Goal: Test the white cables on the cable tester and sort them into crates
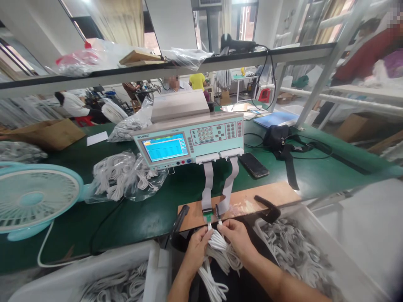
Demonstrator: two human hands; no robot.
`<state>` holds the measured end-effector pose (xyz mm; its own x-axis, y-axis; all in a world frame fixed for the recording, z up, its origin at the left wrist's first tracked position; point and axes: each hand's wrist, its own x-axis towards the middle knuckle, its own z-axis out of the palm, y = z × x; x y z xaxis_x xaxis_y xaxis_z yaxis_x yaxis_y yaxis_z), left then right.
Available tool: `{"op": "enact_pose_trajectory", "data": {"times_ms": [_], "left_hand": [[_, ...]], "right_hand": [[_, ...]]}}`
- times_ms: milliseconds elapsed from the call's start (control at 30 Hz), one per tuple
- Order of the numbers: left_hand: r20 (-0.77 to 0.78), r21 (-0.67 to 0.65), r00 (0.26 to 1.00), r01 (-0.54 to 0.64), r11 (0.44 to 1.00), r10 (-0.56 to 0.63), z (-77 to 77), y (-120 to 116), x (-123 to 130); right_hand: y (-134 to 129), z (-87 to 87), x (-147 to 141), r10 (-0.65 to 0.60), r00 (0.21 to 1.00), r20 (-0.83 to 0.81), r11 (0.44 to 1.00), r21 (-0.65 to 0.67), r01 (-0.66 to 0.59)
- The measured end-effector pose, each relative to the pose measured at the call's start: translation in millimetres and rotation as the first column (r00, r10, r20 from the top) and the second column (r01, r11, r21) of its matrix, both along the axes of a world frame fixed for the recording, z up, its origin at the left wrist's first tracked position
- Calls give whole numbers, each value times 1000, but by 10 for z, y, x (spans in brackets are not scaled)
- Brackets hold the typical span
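Observation:
My left hand [199, 248] pinches one plug end of a white cable [217, 242] at a small green circuit board [208, 217]. Close beside it, my right hand [235, 235] grips the cable's other plug at a second connector [217, 209]. How deep the plugs sit in the sockets I cannot tell. The coiled cable hangs in a bundle between and below both hands. Two grey ribbon cables [208, 182] run from the connectors up to a tester [189, 140] with a lit blue screen.
A bin of white cables [343, 251] stands at the right, another bin [154, 268] at the lower left. Clamps [267, 208] hold a wooden board [242, 201] at the table edge. A phone [254, 165], bagged cables [115, 174] and a blue fan [37, 197] lie around the tester. Other people are in the background.

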<state>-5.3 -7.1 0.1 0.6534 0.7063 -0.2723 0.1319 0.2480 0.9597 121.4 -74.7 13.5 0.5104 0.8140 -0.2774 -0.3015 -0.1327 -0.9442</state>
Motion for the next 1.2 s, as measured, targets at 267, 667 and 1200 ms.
{"op": "enact_pose_trajectory", "data": {"times_ms": [267, 667, 1200], "left_hand": [[39, 72, 999, -31, 997, 28, -59, -1, 21], [29, 160, 999, -50, 986, 46, -65, 69, 82], [-14, -102, 946, -322, 941, 323, -71, -326, 101]], "right_hand": [[3, -48, 93, 159, 984, 76, 987, 25, -162], [78, -239, 149, 266, 954, 136, 961, 41, -273], [8, -67, 151, 259, 950, 173, 962, 42, -270]]}}
